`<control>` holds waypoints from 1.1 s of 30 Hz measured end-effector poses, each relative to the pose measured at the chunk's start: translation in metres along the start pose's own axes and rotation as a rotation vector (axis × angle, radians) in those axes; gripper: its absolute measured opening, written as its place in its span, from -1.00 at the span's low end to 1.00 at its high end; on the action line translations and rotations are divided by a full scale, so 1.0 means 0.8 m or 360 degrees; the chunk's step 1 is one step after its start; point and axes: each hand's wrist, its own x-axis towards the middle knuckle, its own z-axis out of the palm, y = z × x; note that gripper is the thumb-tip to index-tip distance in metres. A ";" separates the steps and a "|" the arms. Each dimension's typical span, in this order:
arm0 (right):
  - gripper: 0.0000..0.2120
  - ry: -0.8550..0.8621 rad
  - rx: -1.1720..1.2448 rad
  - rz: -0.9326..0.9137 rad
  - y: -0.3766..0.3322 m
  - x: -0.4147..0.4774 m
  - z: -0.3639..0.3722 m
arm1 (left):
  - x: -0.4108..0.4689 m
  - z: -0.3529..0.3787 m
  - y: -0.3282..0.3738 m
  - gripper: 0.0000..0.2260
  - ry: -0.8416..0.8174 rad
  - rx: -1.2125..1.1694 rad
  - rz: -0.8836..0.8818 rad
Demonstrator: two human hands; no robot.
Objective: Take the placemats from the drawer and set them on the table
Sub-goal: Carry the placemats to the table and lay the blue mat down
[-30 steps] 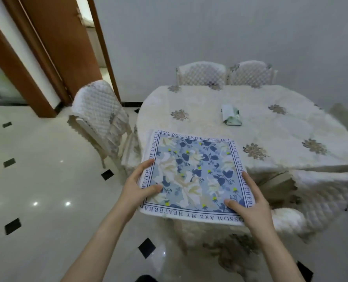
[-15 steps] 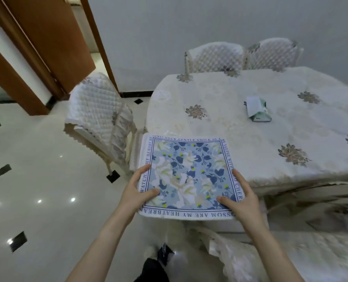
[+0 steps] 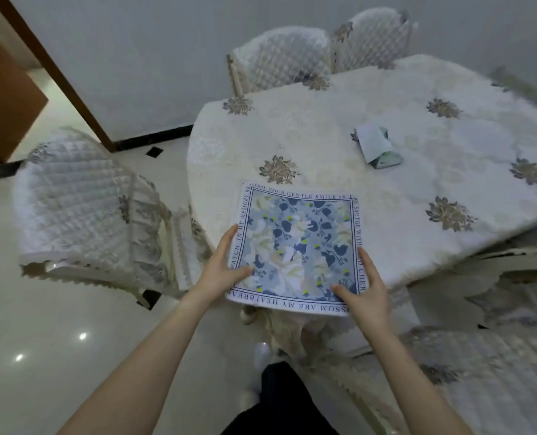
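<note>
A square placemat with a blue and white flower print and a lettered border is held flat over the near left edge of the table. Whether it is a single mat or a stack I cannot tell. My left hand grips its left edge, thumb on top. My right hand grips the near right corner, thumb on top as well. The mat's far part lies over the cream embroidered tablecloth, and its near edge hangs past the table's rim. No drawer is in view.
A pale green tissue pack lies on the table beyond the mat. Quilted covered chairs stand at the left, at the far side and at the near right. A brown door and glossy tiled floor are at the left.
I have stepped closer to the table. Both hands have carried the placemat forward, from in front of the table's edge to partly over the tablecloth.
</note>
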 end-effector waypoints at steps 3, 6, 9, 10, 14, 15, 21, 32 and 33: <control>-0.18 0.0004 -0.0071 0.0059 0.019 0.027 0.017 | 0.040 0.012 -0.026 -0.19 -0.0046 0.0016 -0.0054; -0.18 -0.0065 -0.0135 0.0174 0.038 0.040 0.023 | 0.056 0.022 -0.045 -0.20 -0.0033 0.0030 -0.0160; -0.20 -0.0125 -0.0242 0.0186 0.045 0.046 0.023 | 0.061 0.028 -0.059 -0.20 -0.0030 0.0075 -0.0212; -0.20 -0.0123 -0.0331 0.0173 0.050 0.050 0.021 | 0.062 0.029 -0.063 -0.19 -0.0022 0.0120 -0.0233; -0.12 -0.0244 -0.0585 0.0338 0.059 0.068 0.012 | 0.064 0.032 -0.071 -0.17 0.0052 0.0413 -0.0345; -0.13 -0.0263 -0.0646 0.0327 0.058 0.073 0.009 | 0.067 0.032 -0.070 -0.17 0.0068 0.0458 -0.0369; -0.20 -0.0215 -0.0740 0.0216 0.044 0.099 0.010 | 0.092 0.023 -0.060 -0.21 0.0128 0.0676 -0.0202; -0.43 -0.0229 -0.0250 0.0316 0.027 0.093 0.015 | 0.101 -0.003 -0.049 -0.45 -0.0040 -0.0372 -0.0495; -0.42 -0.0224 -0.0272 0.0302 0.028 0.091 0.016 | 0.101 -0.004 -0.046 -0.44 -0.0121 -0.0346 -0.0462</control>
